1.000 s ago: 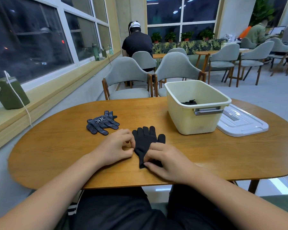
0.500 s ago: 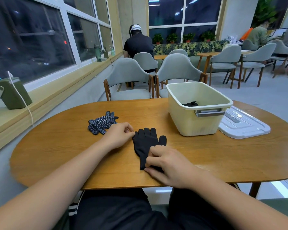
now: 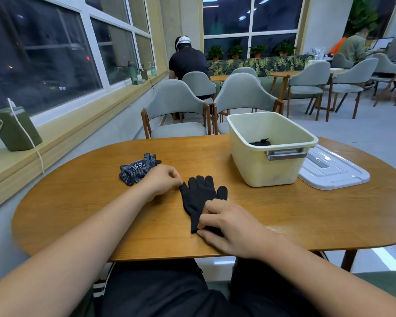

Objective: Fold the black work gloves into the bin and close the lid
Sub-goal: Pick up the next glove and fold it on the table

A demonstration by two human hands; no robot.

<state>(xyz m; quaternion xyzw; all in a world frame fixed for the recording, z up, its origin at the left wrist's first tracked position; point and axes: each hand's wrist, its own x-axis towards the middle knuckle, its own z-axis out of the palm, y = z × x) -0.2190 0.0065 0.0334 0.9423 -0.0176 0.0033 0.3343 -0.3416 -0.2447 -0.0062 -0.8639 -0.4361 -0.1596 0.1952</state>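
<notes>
Head view: the black glove (image 3: 199, 197) lies flat on the table (image 3: 89, 213), fingers pointing away from the person. The left hand (image 3: 162, 181), fingers curled, pinches the glove's outer finger edge. The right hand (image 3: 229, 227), fingers bent, grips the cuff end and covers it from view. Just beyond the left hand lies a pair of dotted gloves (image 3: 137, 170) bearing a white printed mark, too small to read. Beyond the right hand stands the open bin (image 3: 270, 170) with a dark item (image 3: 261, 142) inside. The lid (image 3: 334, 172) lies flat on the table beside the bin, on its far side from both hands.
</notes>
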